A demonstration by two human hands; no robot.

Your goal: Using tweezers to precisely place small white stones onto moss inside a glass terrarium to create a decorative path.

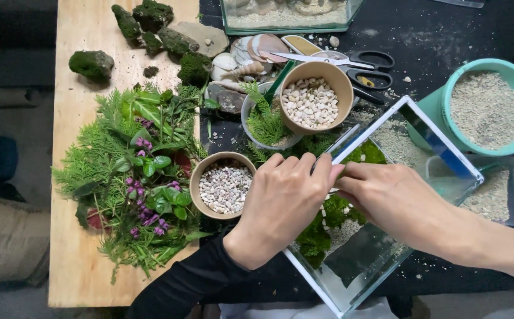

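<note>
1. Landmark: a square glass tank point(440, 155), set cornerwise on a dark table point(446, 29). Inside it lie green moss point(322, 227) and pale sand point(395, 142).
2. Left hand point(280, 204): rests over the tank's near-left rim, fingers curled together and closed around a thin metal tool, apparently tweezers point(342, 140), whose blades stick out past the fingertips toward the tank's far-left rim.
3. Right hand point(387, 198): reaches across the tank from its right side, fingers narrowed, tips meeting the left hand's fingertips above the moss. Whether it grips anything cannot be told.
4. Just left of the tank: a tan bowl of small mixed pebbles point(224, 186).
5. Beyond the tank's far-left rim: a tan bowl of white pebbles point(311, 100), touching a bowl holding a fern sprig point(264, 121).
6. Further beyond: black-handled scissors point(351, 65) and shells point(251, 56).
7. Right of the tank: a teal bucket of sand point(487, 106) and a clear tray point(505, 189), near its right corner.
8. Well left of the tank: a wooden board point(80, 260) carrying cut greenery with purple flowers point(136, 177) and mossy stones point(91, 64).
</note>
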